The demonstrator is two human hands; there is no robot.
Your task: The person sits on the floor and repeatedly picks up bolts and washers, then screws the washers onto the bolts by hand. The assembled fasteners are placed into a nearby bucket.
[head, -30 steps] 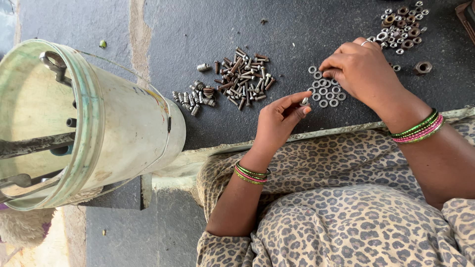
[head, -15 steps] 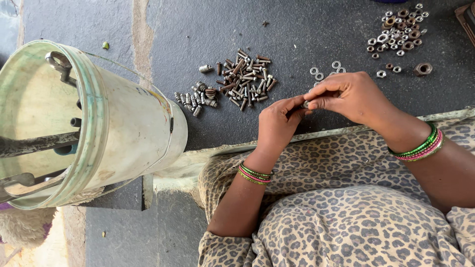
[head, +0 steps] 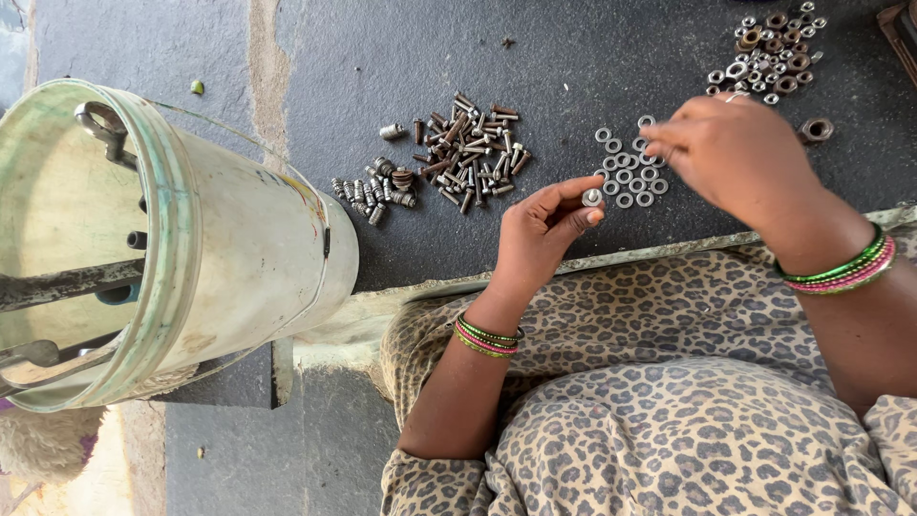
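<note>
Pinching a small washer [head: 592,197] in its fingertip grip, the left hand [head: 540,234] hovered just below the washer pile [head: 627,170] on the floor, w/ the right hand [head: 735,153], fingers loosely together & apparently empty, directly over the pile's right edge.

One head cam, looking steeply down at lap & dark floor [head: 573,48] (close range).

right hand [head: 740,153] blurring and covering part of the washers [head: 626,177], bucket [head: 162,239] running off the left edge, small part between left fingers [head: 573,205] hard to identify
</note>
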